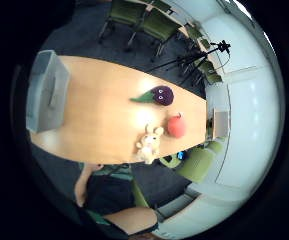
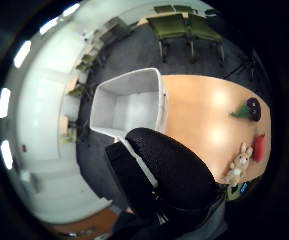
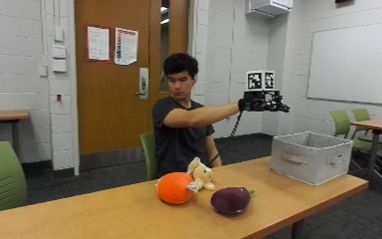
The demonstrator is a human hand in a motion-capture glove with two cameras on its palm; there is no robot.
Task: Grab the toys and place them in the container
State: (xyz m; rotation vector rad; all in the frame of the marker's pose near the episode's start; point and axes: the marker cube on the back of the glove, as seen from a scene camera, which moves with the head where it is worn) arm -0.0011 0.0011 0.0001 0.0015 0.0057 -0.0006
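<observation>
Toys are lying together on the table point(image 3: 111, 214) in the outside view: orange plush point(image 3: 176, 188), rabbit point(image 3: 201, 173), eggplant point(image 3: 230, 200), all likely soft, light, squeezable at the body. Right hand point(image 3: 264, 103) is hovering high above the container point(image 3: 310, 155), fingers spread, holding nothing. Palm views are showing the container point(image 2: 129, 107) empty.

Orange toy point(image 3: 176, 188) hides rabbit toy point(image 3: 202, 174) lower half; hand point(image 3: 262, 103) fingers unclear.

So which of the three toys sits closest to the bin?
The purple eggplant toy: it lies nearer the grey bin than the orange ball and the plush bunny.
</observation>
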